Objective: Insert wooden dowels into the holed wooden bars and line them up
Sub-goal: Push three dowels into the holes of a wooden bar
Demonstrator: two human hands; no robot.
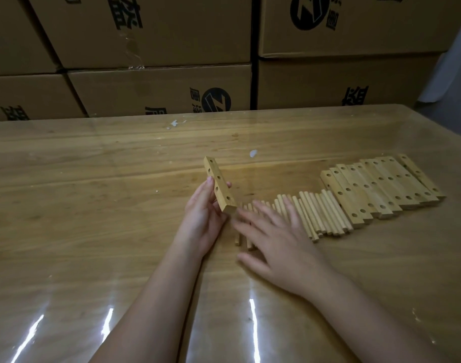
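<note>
My left hand [203, 217] grips a holed wooden bar [220, 184] and holds it tilted above the table, its several holes facing right. No dowel shows in that bar. My right hand [272, 238] lies flat with straight, spread fingers on the left part of a row of wooden dowels [321, 213], covering some of them. Right of the dowels, several more holed bars [381, 188] lie side by side on the table.
The wooden table [93, 205] has a glossy clear cover and a few white specks [253, 153] near the middle. Stacked cardboard boxes [158, 93] form a wall right behind the table's far edge.
</note>
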